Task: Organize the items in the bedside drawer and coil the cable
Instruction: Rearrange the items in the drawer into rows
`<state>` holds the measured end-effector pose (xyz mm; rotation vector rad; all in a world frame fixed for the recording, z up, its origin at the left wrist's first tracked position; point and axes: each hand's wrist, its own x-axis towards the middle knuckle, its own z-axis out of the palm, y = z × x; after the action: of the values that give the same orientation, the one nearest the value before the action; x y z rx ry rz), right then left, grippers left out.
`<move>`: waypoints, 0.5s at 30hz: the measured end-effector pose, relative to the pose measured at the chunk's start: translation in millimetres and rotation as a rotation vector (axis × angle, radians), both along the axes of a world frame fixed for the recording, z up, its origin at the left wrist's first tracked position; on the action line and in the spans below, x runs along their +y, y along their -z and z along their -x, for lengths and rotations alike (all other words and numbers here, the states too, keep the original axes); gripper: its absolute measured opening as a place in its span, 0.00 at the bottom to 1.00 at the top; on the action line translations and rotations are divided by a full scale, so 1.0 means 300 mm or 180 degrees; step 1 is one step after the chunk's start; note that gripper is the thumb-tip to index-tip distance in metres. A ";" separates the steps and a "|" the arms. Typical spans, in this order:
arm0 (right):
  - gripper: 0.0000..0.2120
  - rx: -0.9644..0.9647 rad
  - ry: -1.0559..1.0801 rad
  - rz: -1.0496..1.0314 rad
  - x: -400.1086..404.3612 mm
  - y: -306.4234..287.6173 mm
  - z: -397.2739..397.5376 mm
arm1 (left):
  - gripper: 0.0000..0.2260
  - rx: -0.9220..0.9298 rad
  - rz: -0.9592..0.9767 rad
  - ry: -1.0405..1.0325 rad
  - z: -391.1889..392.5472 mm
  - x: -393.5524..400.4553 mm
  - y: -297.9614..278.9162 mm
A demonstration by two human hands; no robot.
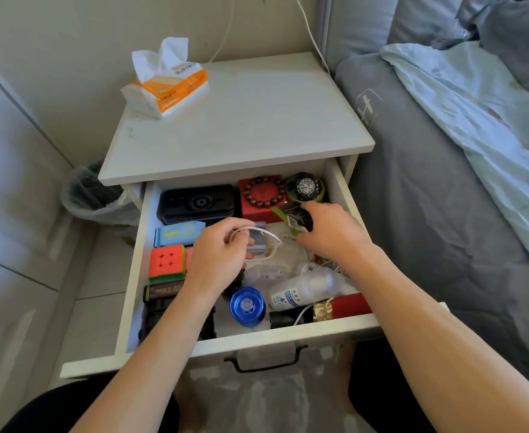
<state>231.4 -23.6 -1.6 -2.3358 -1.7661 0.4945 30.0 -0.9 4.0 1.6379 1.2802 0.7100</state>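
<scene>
Coiling looks like the step in hand: the left hand (217,254) pinches a loop of the white cable (264,234) over the middle of the drawer (250,337), its free run arcing rightward from those fingers toward the right hand (328,232). That hand, nearer the drawer's back right corner, grips a dark foil packet (297,217) just in front of the watch (305,186). The white bottle's (300,290) label and the tissue pack's (166,89) print are too small to read.
</scene>
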 end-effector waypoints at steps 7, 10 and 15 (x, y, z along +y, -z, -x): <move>0.23 0.0515 -0.0382 0.0029 -0.120 -0.033 -0.022 | 0.14 -0.0098 0.0182 0.1132 -0.025 -0.028 -0.013; 0.13 0.0647 -0.0187 -0.0063 -0.195 -0.069 -0.015 | 0.12 -0.0274 0.0120 0.1332 -0.018 -0.037 -0.030; 0.21 0.0257 -0.0393 0.0605 -0.260 -0.071 0.017 | 0.07 0.0112 -0.0385 0.0790 0.002 -0.056 -0.017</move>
<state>226.2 -101.7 19.6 -2.2983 -1.9094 0.7972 29.5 -17.7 9.2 1.8757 1.0508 0.6176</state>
